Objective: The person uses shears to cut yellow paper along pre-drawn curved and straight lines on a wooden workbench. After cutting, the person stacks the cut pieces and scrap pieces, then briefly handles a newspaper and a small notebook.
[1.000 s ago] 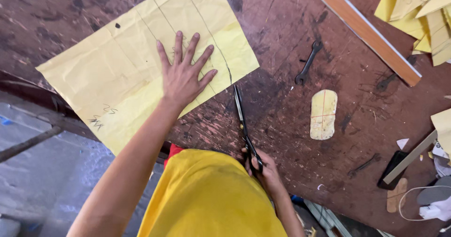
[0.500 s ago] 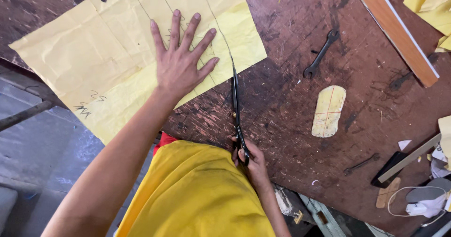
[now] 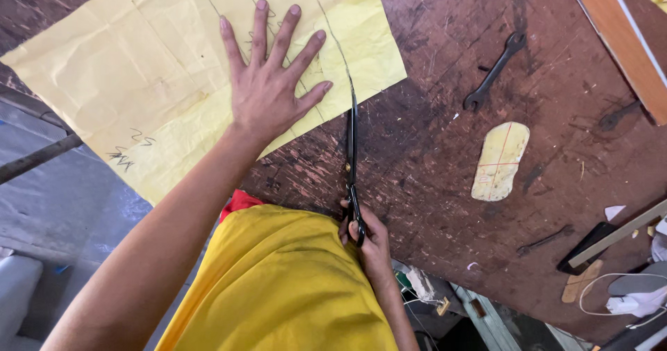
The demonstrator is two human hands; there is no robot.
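Our left hand (image 3: 267,90) lies flat and open on the yellow paper (image 3: 139,94), palm down, all five fingers spread wide and pointing away from us, the forearm running straight back toward our body. The paper rests on the worn brown surface (image 3: 431,184), with one corner hanging past the edge to the left of that hand. Pencil lines cross the sheet under and beside the fingers.

Our right hand (image 3: 365,236) sits close to our yellow shirt (image 3: 278,281), closed around the handles of the black scissors (image 3: 352,163), wrist bent inward. The long blades point away from us and reach the near edge of the paper just right of our left thumb, meeting one of the drawn lines there.

Farther right of the scissors lie a black wrench (image 3: 495,69) and a pale oval cut-out (image 3: 500,160) marked with red lines, both well apart from either hand.
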